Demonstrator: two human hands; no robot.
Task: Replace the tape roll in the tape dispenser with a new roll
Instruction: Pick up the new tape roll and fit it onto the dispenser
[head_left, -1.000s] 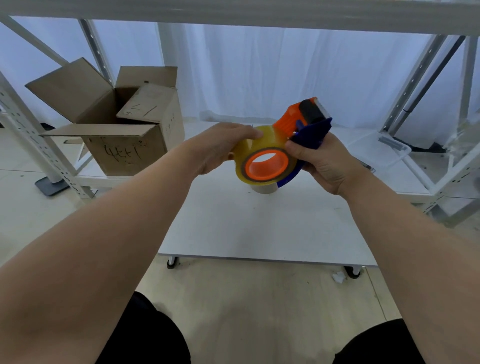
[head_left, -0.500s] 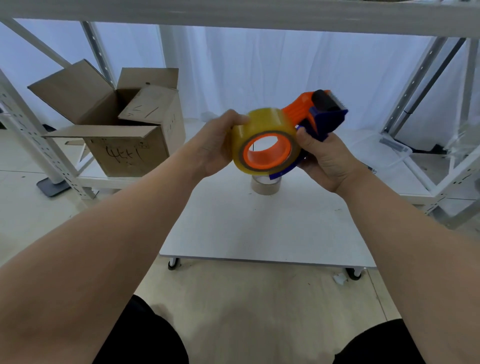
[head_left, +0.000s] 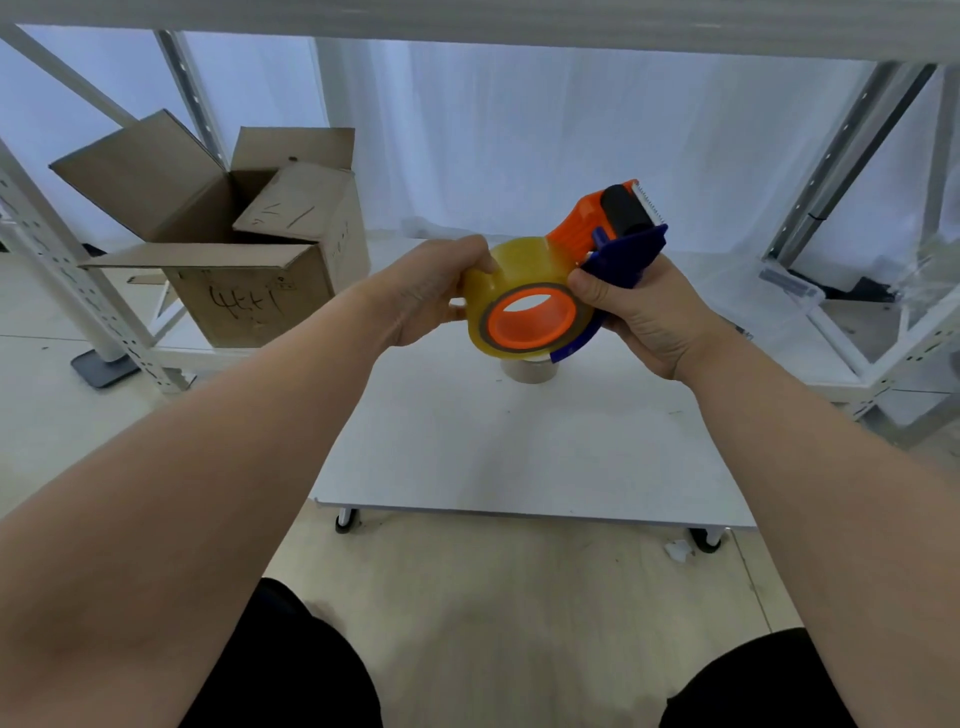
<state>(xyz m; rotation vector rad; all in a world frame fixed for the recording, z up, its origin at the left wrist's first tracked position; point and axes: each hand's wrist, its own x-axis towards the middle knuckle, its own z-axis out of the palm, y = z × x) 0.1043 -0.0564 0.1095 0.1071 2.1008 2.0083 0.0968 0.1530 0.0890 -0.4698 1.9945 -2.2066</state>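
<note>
While seating the tape roll (head_left: 511, 270) on the hub (head_left: 524, 339), grip its rim with the left hand (head_left: 431, 291), fingers curled; clamp the right hand (head_left: 644, 312) round the dispenser (head_left: 623, 249) as brace.

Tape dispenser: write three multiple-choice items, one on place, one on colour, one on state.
1. Where is the small brown roll? A in the box; B on the table, below the held dispenser; C on the floor.
2. What colour is the hub inside the yellow tape roll? A orange; B green; C white.
3. What is the left hand doing? A gripping the tape roll; B lying flat; C hanging idle.
Answers: B, it stands on the white tabletop; A, an orange ring fills the roll; A, its fingers curl over the roll's rim.
</note>
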